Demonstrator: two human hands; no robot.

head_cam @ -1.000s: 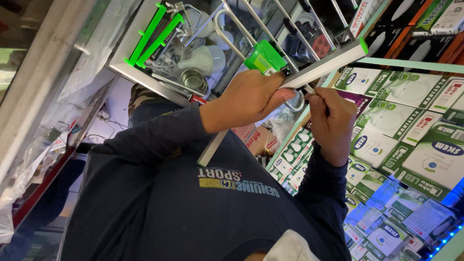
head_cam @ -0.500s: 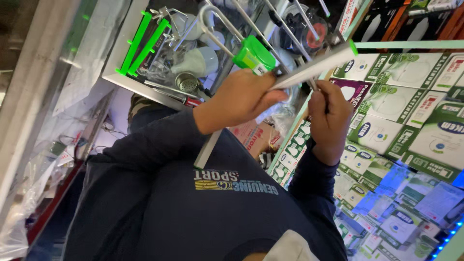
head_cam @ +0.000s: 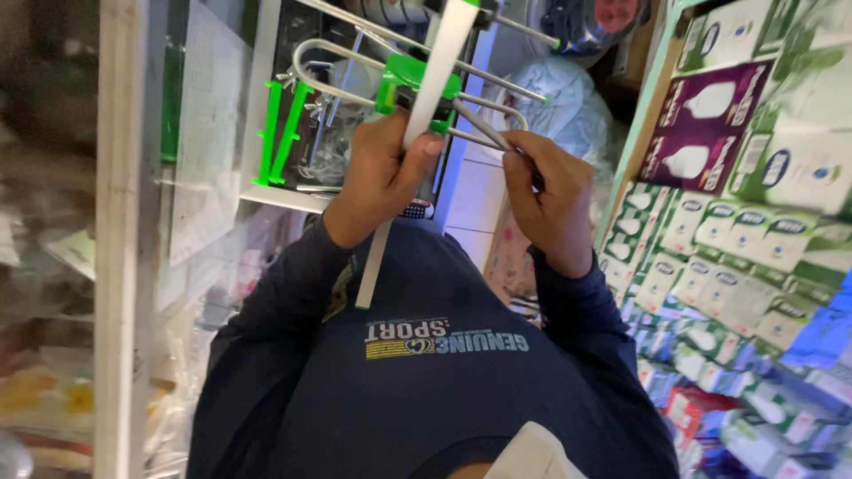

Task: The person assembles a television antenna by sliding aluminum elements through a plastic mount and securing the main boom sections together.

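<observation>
I hold an aerial-like frame up in front of my chest: a flat white bar, a green plastic clamp and bent metal rods. My left hand is shut around the white bar just below the green clamp; the bar's lower end points down over my dark blue sleeve. My right hand pinches the end of a thin metal rod that runs out of the clamp. The two hands are about a hand's width apart.
Shelves of stacked white and green boxes and purple boxes with bulb pictures fill the right. A white shelf post stands at the left, with green plastic strips and clear bags behind. A light plastic bag lies beyond my hands.
The white bar has swung from slanting up to the right to nearly upright. Both hands kept their hold and now sit lower and more central in view.
</observation>
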